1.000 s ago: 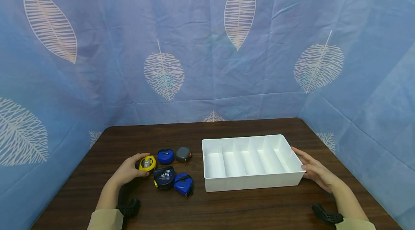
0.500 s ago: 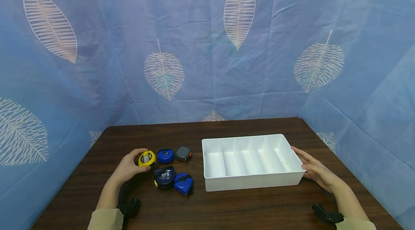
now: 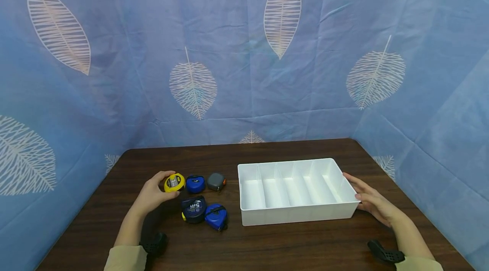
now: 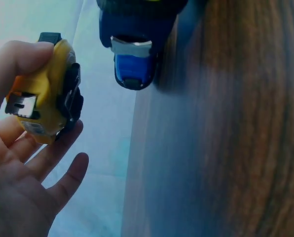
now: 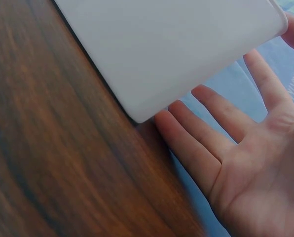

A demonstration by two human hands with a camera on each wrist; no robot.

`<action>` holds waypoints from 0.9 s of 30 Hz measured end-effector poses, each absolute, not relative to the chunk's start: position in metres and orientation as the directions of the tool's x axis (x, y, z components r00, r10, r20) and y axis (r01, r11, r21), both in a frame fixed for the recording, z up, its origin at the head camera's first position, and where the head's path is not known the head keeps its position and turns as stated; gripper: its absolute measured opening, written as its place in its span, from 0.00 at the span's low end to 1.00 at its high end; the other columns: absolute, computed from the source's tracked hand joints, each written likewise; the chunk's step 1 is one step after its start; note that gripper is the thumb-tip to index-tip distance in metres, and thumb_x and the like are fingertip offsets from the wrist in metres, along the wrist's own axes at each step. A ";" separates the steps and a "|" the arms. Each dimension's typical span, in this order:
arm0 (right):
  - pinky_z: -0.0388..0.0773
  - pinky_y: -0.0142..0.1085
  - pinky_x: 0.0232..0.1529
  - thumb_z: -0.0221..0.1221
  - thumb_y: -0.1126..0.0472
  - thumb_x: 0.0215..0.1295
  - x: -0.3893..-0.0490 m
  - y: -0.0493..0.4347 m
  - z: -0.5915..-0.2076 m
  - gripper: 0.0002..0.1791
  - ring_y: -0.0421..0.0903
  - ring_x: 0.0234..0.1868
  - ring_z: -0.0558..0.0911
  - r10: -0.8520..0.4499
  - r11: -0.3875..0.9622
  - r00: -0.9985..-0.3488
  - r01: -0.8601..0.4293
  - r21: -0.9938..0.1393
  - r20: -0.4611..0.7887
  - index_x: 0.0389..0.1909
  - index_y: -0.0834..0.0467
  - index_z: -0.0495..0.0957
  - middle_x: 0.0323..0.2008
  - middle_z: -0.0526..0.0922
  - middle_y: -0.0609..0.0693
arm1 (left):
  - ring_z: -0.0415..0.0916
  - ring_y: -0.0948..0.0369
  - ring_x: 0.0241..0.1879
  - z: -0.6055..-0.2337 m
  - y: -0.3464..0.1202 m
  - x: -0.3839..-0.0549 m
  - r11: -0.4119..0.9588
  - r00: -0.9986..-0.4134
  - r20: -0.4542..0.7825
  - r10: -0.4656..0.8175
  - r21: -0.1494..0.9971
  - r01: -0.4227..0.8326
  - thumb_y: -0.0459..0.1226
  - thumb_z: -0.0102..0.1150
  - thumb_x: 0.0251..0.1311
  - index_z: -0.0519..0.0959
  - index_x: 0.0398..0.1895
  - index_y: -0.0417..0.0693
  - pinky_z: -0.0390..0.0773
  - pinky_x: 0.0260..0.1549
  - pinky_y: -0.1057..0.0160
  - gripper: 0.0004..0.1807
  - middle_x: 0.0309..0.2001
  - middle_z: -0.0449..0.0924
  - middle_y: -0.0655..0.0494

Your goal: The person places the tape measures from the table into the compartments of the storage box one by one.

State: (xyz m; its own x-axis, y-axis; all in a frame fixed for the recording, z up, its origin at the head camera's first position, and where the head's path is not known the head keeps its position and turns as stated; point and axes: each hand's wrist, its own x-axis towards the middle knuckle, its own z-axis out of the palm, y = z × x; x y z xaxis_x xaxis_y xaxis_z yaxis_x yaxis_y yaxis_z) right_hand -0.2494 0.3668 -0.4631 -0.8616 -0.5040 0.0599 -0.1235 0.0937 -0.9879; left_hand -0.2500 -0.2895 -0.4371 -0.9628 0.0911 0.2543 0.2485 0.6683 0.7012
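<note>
My left hand (image 3: 150, 194) grips a yellow tape measure (image 3: 174, 182) between thumb and fingers. In the left wrist view, this yellow tape measure (image 4: 46, 94) is off the table, its metal hook and black clip visible. Close to it lie a blue tape measure (image 3: 195, 184), a grey one (image 3: 216, 181), a dark "5m" tape measure (image 3: 193, 209) and another blue tape measure (image 3: 216, 216). At the right, my right hand (image 3: 374, 203) touches the end wall of a white divided box (image 3: 298, 215). Its fingers (image 5: 186, 133) are mostly straight against that wall in the right wrist view.
Several side-by-side compartments divide the box, with nothing in them. Everything stands on a dark wooden table (image 3: 267, 247). A blue leaf-patterned cloth (image 3: 237, 84) hangs behind and at both sides. Black bands with a camera sit on both wrists.
My left hand has raised the yellow tape measure off the table and moved it slightly away from me. The right hand, the box and the other tape measures have stayed put.
</note>
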 end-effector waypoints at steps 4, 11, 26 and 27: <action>0.70 0.48 0.51 0.43 0.62 0.70 -0.249 0.366 -0.462 0.37 0.35 0.59 0.70 -0.499 0.096 -0.865 -0.120 -0.988 0.056 0.77 0.51 0.40 0.64 0.59 0.26 | 0.73 0.52 0.45 -0.433 -0.286 -0.248 0.658 -0.955 0.283 0.093 0.702 0.272 0.37 0.74 0.47 0.70 0.61 0.40 0.78 0.41 0.54 0.36 0.51 0.73 0.46; 0.71 0.47 0.51 0.43 0.62 0.70 -0.248 0.365 -0.462 0.37 0.34 0.59 0.70 -0.496 0.092 -0.866 -0.115 -0.989 0.055 0.77 0.52 0.40 0.63 0.60 0.25 | 0.74 0.52 0.44 -0.425 -0.278 -0.245 0.649 -0.951 0.295 0.096 0.706 0.284 0.38 0.73 0.48 0.70 0.61 0.41 0.79 0.40 0.58 0.36 0.52 0.74 0.44; 0.71 0.46 0.51 0.41 0.63 0.71 -0.249 0.367 -0.462 0.36 0.35 0.59 0.71 -0.521 0.068 -0.851 -0.121 -0.990 0.068 0.77 0.52 0.39 0.64 0.59 0.25 | 0.74 0.53 0.41 -0.413 -0.265 -0.240 0.608 -0.927 0.348 0.138 0.710 0.356 0.35 0.73 0.48 0.70 0.64 0.43 0.79 0.35 0.65 0.37 0.52 0.75 0.44; 0.71 0.46 0.51 0.41 0.63 0.71 -0.249 0.367 -0.462 0.36 0.35 0.59 0.71 -0.521 0.067 -0.851 -0.121 -0.990 0.068 0.77 0.52 0.39 0.64 0.59 0.25 | 0.74 0.54 0.41 -0.413 -0.264 -0.241 0.608 -0.924 0.355 0.142 0.706 0.364 0.34 0.73 0.48 0.70 0.65 0.44 0.79 0.35 0.65 0.37 0.53 0.75 0.45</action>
State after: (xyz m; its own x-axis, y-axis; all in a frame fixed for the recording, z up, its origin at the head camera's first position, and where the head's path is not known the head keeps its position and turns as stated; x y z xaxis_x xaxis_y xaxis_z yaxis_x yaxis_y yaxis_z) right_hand -0.2494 0.3671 -0.4625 -0.8508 -0.5211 0.0684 -0.1208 0.0673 -0.9904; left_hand -0.2405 -0.2643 -0.4131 -0.9241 0.1420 0.3547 0.3642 0.6076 0.7058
